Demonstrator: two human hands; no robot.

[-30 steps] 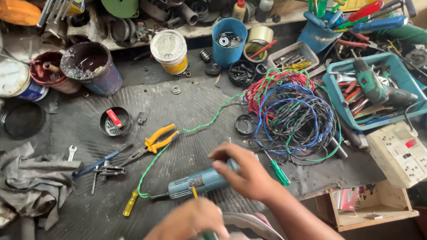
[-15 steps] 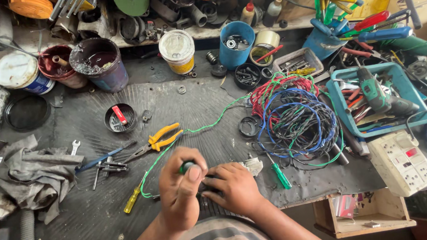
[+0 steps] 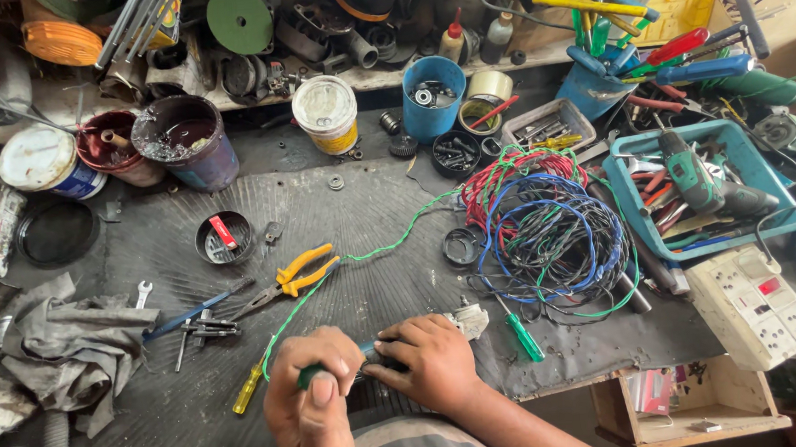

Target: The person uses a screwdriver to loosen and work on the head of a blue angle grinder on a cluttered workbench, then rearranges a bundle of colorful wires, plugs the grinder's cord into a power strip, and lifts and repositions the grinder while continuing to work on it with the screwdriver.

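Left hand (image 3: 312, 399) is gripping a green-handled screwdriver (image 3: 312, 376); my right hand (image 3: 430, 364) is clasping the grey-headed tool (image 3: 467, 320) beside it.

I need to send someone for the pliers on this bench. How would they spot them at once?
Start at the dark ribbed mat covering the bench middle. Just above the left hand, beside the twisted green wire, lie the pliers. Their bright yellow-orange handles set them apart from the dull grey spanners nearby.
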